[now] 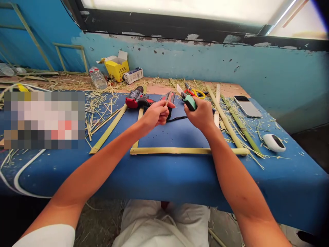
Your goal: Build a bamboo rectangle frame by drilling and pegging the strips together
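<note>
Bamboo strip (187, 150) lies nearest; left hand (156, 115) pinches a thin sliver (168, 99), right hand (202, 113) grips a knife (189, 100).

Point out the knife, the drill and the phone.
Knife (189, 101): head view, on the green handle held in the right hand.
Drill (137, 98): head view, on its red and black body, lying on the table.
Phone (247, 106): head view, on its grey back, at the right side of the table.

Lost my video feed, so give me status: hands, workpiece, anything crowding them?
Left hand pinches thin bamboo sliver. Right hand grips green-handled knife. Cordless drill, scissors just beyond.
</note>
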Motion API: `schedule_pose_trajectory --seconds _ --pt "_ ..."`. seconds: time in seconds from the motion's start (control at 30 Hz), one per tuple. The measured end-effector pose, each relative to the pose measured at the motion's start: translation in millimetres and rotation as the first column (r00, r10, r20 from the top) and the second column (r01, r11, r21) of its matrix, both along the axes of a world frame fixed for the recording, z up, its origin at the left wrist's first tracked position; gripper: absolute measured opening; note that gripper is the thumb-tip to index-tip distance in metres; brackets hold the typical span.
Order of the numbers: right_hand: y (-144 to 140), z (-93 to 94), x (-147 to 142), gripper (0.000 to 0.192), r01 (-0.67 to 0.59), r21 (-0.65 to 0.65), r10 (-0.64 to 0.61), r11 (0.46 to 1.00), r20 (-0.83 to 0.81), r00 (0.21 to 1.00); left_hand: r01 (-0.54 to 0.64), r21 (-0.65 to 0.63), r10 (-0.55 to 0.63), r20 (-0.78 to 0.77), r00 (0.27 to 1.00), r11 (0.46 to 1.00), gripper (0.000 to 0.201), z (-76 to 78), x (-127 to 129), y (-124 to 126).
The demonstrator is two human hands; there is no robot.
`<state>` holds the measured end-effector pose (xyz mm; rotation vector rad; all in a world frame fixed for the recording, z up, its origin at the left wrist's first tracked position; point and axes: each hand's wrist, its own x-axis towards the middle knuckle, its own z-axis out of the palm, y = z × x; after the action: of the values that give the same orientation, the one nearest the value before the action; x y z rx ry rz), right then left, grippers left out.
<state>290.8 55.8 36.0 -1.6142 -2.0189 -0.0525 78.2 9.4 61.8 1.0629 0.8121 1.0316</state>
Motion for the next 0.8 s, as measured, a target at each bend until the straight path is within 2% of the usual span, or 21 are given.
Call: schedule_pose_trajectory --seconds 0.27,0.47,0.63,0.8 --pt "-8 -5.3 -14 0.015 -0.119 -0.021 0.12 0.993 0.043 0.992 -0.03 0.068 0.032 -0.026 0.999 0.997 0.025 -4.1 4 0" --pt "-10 -3.6 -17 0.014 -0.144 -0.03 0.145 0.989 0.054 0.988 -0.081 0.141 0.097 -0.111 0.989 0.987 0.025 -8.8 5 3" --pt "-12 -3.9 -19 0.017 -0.112 -0.017 0.113 0.994 0.071 0.991 -0.091 0.407 0.189 -0.207 0.96 0.909 0.035 -25.4 4 8" --pt "-14 -4.5 -21 0.02 -0.101 -0.008 0.102 0.995 0.097 0.99 -0.105 0.511 0.292 -0.302 0.907 0.853 0.042 -33.0 4 12"
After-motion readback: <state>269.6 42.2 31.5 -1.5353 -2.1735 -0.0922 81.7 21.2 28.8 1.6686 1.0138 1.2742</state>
